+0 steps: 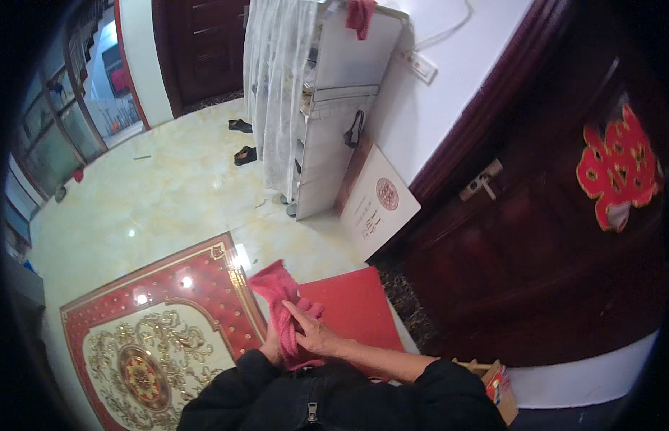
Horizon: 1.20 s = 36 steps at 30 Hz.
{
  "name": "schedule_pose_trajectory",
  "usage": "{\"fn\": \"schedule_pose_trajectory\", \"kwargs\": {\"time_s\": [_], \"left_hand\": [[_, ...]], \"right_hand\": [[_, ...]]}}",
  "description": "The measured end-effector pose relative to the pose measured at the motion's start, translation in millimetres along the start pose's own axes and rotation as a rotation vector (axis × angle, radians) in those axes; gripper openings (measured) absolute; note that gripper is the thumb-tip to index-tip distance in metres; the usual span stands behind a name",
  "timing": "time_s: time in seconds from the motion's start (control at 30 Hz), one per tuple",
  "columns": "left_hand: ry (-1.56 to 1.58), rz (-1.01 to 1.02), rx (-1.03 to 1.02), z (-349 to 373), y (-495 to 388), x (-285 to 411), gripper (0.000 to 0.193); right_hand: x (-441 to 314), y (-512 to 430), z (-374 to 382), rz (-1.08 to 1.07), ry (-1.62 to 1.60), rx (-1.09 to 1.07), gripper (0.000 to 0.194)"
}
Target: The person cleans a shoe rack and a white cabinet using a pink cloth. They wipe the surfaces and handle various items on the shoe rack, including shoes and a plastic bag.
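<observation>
A pink cloth (275, 280), fuzzy like a towel, is bunched up in front of my body. My left hand (271, 345) supports it from the left side, with the fingers hidden under the fabric. Across the top of the cloth lies my right hand (318, 335), gripping a fold, its index finger stretched along the fabric. One end of the cloth spreads outward past the fingertips. Below it a red mat (350, 301) lies on the floor by the door.
A dark wooden door (528, 258) with a red decoration (617, 167) stands at right. A shoe rack (334, 151) with a white curtain (275, 97) is ahead, near black shoes (245, 155). A white board (380, 207) leans there. Patterned floor tiles (151, 345) lie left; a wooden box (504, 393) is lower right.
</observation>
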<state>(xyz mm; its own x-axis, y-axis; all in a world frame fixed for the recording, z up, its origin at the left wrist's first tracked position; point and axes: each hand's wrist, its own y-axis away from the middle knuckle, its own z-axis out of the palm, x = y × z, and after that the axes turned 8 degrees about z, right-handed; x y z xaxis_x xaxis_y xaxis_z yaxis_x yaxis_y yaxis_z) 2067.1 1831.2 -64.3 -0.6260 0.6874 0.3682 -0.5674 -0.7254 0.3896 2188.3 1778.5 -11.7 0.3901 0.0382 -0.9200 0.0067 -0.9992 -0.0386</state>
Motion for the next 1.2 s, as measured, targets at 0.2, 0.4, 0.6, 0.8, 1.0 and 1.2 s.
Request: {"fn": "schedule_pose_trajectory", "kwargs": {"time_s": [0.2,0.4,0.6,0.8,1.0,1.2], "left_hand": [[0.048,-0.193,0.060,77,-54,58,0.071],[0.136,-0.154,-0.010,31,-154,16,0.061],[0.029,-0.162,0.206,99,-254,-40,0.047],[0.241,-0.064,0.026,105,-409,-186,0.041],[-0.420,0.152,0.021,184,-523,-277,0.043],[-0.998,0.529,-0.010,132,-620,-368,0.044]], "right_hand": [[24,-57,-67,0.323,-0.155,0.111,0.029],[99,-85,-169,0.428,-0.063,0.373,0.024],[177,-112,-282,0.354,0.236,0.455,0.027],[231,-159,-393,0.135,0.588,0.268,0.027],[288,-197,-443,0.082,0.756,0.128,0.043],[315,-194,-445,-0.008,0.832,0.019,0.046]]}}
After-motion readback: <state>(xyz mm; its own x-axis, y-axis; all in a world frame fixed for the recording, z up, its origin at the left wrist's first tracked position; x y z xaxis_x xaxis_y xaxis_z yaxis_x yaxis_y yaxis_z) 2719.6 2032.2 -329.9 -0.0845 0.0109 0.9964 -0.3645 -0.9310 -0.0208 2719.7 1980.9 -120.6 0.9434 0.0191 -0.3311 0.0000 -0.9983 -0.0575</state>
